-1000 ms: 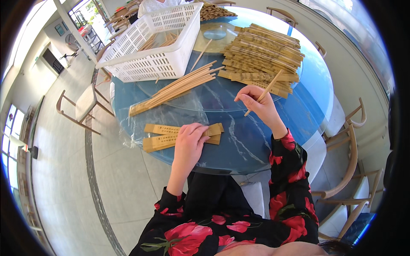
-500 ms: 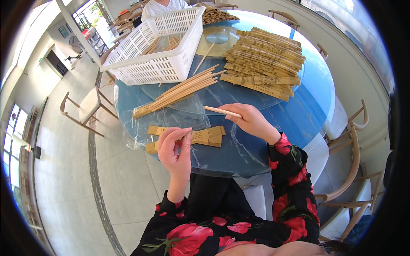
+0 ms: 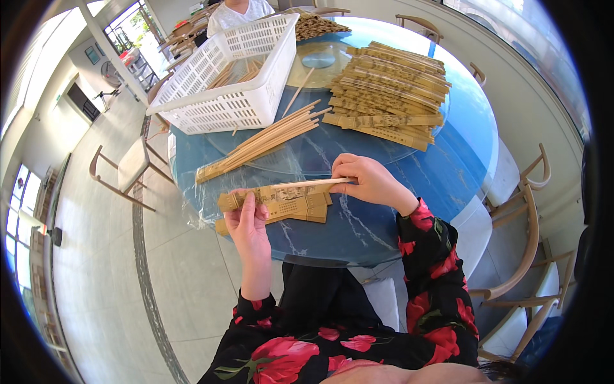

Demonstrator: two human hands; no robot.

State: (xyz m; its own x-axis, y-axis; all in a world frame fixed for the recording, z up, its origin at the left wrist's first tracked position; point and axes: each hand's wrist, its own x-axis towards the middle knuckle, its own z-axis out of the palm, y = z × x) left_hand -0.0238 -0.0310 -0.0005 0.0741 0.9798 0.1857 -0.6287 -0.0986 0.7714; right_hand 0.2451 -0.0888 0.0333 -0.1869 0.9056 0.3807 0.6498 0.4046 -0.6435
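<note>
My left hand (image 3: 248, 221) pinches the left end of a brown printed paper chopstick sleeve (image 3: 265, 194), held just above the table. My right hand (image 3: 368, 182) is closed on pale wooden chopsticks (image 3: 320, 182); I cannot tell whether one or two. Their far end lies at the sleeve's right part, seemingly in its opening. Below the held sleeve, several flat sleeves (image 3: 310, 209) lie overlapped near the table's front edge. Beyond my hands, a bundle of loose chopsticks (image 3: 272, 139) rests on clear plastic film and a sleeve.
A white slotted plastic basket (image 3: 224, 109) with chopsticks in it stands at the back left. To the right is a large pile of brown sleeves (image 3: 393, 89). A person (image 3: 236, 16) in white is across the round blue marbled table (image 3: 377, 233). Wooden chairs (image 3: 131, 166) surround it.
My left hand has picked up a sleeve and holds it out flat. My right hand has brought the chopsticks to the sleeve's right end. The view has shifted slightly.
</note>
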